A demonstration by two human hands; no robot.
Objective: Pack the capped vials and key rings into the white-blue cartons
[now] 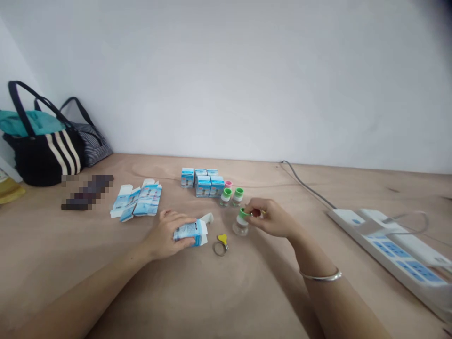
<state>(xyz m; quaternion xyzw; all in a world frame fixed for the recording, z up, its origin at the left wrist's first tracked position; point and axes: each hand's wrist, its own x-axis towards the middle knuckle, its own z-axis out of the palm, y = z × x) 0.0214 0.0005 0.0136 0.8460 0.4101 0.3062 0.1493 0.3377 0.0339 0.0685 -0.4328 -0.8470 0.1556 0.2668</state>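
My left hand [173,235] is wrapped round a small blue and white carton [190,233], whose right end stands open with its flaps out. In my right hand [266,216] is a small clear jar [240,228] with a green rim, gripped near its top and held over the table. A yellow-headed key ring [221,244] lies between the two hands. Just behind the jar stand two more green-rimmed jars, one [226,197] left of the other [238,197], and a pink-rimmed one [228,184] partly hidden.
Several closed blue and white cartons [203,186] stand behind the jars. Flattened cartons [148,200] and a blurred dark object [88,193] lie on the left, before a black bag [45,155]. Power strips [391,249] with a cable [307,183] occupy the right.
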